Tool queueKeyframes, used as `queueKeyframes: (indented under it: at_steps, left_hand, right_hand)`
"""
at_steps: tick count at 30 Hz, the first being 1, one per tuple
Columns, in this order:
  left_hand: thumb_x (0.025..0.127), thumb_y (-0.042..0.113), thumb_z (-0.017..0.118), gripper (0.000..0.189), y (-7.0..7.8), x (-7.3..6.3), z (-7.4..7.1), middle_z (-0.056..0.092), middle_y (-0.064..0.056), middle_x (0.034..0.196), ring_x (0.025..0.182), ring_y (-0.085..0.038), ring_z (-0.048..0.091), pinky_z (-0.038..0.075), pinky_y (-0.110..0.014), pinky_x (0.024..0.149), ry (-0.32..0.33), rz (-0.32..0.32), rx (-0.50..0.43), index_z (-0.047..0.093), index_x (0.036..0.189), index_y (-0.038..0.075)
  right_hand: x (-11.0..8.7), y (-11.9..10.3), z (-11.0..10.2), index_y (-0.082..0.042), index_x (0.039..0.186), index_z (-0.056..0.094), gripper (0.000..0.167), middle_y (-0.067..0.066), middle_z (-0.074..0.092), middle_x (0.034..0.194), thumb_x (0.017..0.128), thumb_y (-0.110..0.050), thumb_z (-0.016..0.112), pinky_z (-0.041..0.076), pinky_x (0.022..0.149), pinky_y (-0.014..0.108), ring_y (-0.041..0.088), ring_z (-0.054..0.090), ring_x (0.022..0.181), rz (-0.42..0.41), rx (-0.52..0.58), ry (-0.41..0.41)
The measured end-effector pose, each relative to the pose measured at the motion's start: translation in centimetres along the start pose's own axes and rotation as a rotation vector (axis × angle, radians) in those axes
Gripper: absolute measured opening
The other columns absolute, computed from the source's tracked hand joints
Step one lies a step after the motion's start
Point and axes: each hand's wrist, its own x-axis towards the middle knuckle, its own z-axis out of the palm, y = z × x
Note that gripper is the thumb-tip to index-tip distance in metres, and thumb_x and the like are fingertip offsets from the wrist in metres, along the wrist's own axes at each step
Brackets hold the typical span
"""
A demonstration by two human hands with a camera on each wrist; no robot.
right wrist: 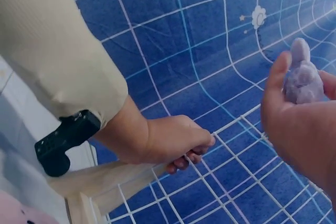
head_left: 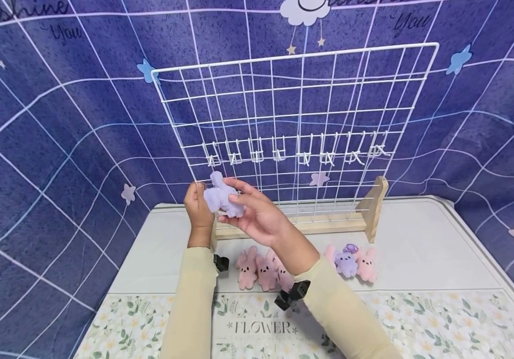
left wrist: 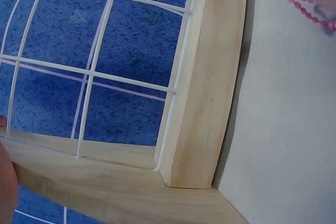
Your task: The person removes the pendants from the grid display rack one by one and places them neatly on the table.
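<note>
My right hand [head_left: 263, 217] holds a small purple plush bunny [head_left: 222, 197] between thumb and fingers, in front of the lower left of a white wire grid rack [head_left: 287, 119]. In the right wrist view the bunny [right wrist: 303, 83] stands with an ear up above my right hand [right wrist: 302, 135]. At the rack's left side edge, my left hand [head_left: 199, 212] grips the frame; its curled fingers also show in the right wrist view, where the left hand [right wrist: 170, 139] sits just beyond the wooden stand [right wrist: 118, 179]. A row of white wire hooks [head_left: 279, 154] hangs across the grid.
Several pink plush bunnies [head_left: 248, 269] and another purple bunny [head_left: 346, 263] lie on the white table [head_left: 431, 249] before the rack. A wooden foot [head_left: 373, 209] supports the rack's right end. A floral mat [head_left: 454, 324] covers the front; a blue patterned curtain [head_left: 82, 149] hangs behind.
</note>
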Motion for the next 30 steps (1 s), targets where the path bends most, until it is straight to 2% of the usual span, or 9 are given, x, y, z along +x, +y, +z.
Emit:
queueKeyframes:
  at_steps: [4, 7, 10, 14, 17, 22, 25, 28, 30]
  left_hand:
    - [0.106, 0.002, 0.044, 0.033, -0.2, 0.2, -0.2, 0.048, 0.011, 0.072, 0.068, 0.000, 0.044, 0.035, -0.017, 0.066, -0.049, 0.040, -0.071, 0.043, 0.078, -0.014]
    - [0.107, 0.005, 0.044, 0.036, 0.0, 0.3, -0.4, 0.047, 0.006, 0.071, 0.066, 0.000, 0.043, 0.034, -0.017, 0.064, -0.076, 0.048, -0.075, 0.043, 0.077, -0.014]
    - [0.107, 0.006, 0.044, 0.036, 0.2, 0.2, -0.4, 0.046, 0.003, 0.072, 0.066, 0.000, 0.043, 0.034, -0.017, 0.063, -0.089, 0.030, -0.068, 0.044, 0.077, -0.014]
    - [0.107, 0.007, 0.043, 0.035, 0.6, 0.2, -0.6, 0.046, -0.001, 0.072, 0.063, -0.003, 0.041, 0.033, -0.017, 0.059, -0.104, 0.001, -0.072, 0.044, 0.079, -0.015]
    - [0.108, 0.005, 0.040, 0.034, 0.7, 0.2, -0.7, 0.045, -0.002, 0.072, 0.062, -0.003, 0.041, 0.034, -0.016, 0.058, -0.112, 0.001, -0.070, 0.045, 0.081, -0.015]
    - [0.109, 0.000, 0.033, 0.034, 0.8, 0.2, -0.7, 0.044, -0.003, 0.076, 0.068, -0.004, 0.042, 0.037, -0.016, 0.065, -0.131, -0.002, -0.094, 0.040, 0.081, -0.017]
    - [0.110, -0.001, 0.030, 0.034, 1.4, 0.1, -0.7, 0.044, -0.005, 0.078, 0.069, -0.009, 0.043, 0.038, -0.017, 0.066, -0.145, -0.022, -0.107, 0.040, 0.084, -0.021]
    - [0.111, 0.000, 0.029, 0.033, 2.7, 0.1, -0.9, 0.044, -0.012, 0.081, 0.072, -0.018, 0.044, 0.039, -0.019, 0.067, -0.169, -0.043, -0.103, 0.046, 0.097, -0.025]
    - [0.112, 0.002, 0.028, 0.034, 3.5, 0.0, -1.0, 0.044, -0.016, 0.083, 0.074, -0.023, 0.044, 0.040, -0.020, 0.069, -0.184, -0.051, -0.090, 0.050, 0.108, -0.024]
  right_hand:
    - [-0.4, 0.4, -0.1, -0.026, 0.115, 0.063, 0.034, -0.003, 0.061, 0.112, 0.105, 0.000, 0.044, 0.053, 0.081, 0.022, 0.009, 0.061, 0.095, -0.019, -0.077, 0.069]
    - [-0.6, 0.6, -0.3, -0.024, 0.115, 0.060, 0.031, -0.006, 0.066, 0.106, 0.104, 0.002, 0.046, 0.052, 0.079, 0.021, 0.006, 0.064, 0.090, -0.028, -0.102, 0.104]
    - [-0.8, 0.8, -0.7, -0.021, 0.127, 0.055, 0.036, -0.005, 0.068, 0.105, 0.103, 0.005, 0.048, 0.056, 0.081, 0.023, 0.006, 0.067, 0.090, -0.033, -0.123, 0.112]
    - [-0.9, 0.8, -1.1, -0.016, 0.152, 0.042, 0.057, -0.002, 0.065, 0.112, 0.101, 0.007, 0.052, 0.059, 0.083, 0.026, 0.008, 0.067, 0.096, -0.054, -0.177, 0.124]
    - [-1.0, 0.9, -1.4, -0.012, 0.160, 0.036, 0.067, -0.002, 0.063, 0.115, 0.099, 0.007, 0.055, 0.060, 0.083, 0.027, 0.009, 0.066, 0.099, -0.073, -0.236, 0.153]
    - [-1.0, 1.3, -1.9, -0.007, 0.149, 0.044, 0.053, -0.003, 0.066, 0.111, 0.099, 0.004, 0.059, 0.061, 0.083, 0.028, 0.010, 0.068, 0.095, -0.079, -0.309, 0.225]
    - [-1.0, 1.6, -2.0, -0.008, 0.142, 0.047, 0.044, -0.004, 0.069, 0.108, 0.101, 0.000, 0.060, 0.061, 0.082, 0.028, 0.010, 0.069, 0.093, -0.075, -0.344, 0.272]
    - [-1.0, 2.0, -2.2, -0.008, 0.138, 0.049, 0.038, -0.004, 0.071, 0.105, 0.102, -0.003, 0.061, 0.061, 0.082, 0.027, 0.010, 0.070, 0.091, -0.071, -0.366, 0.306]
    - [-1.1, 2.2, -2.4, -0.007, 0.135, 0.050, 0.035, -0.005, 0.071, 0.102, 0.102, -0.003, 0.061, 0.060, 0.081, 0.027, 0.009, 0.070, 0.089, -0.070, -0.377, 0.317]
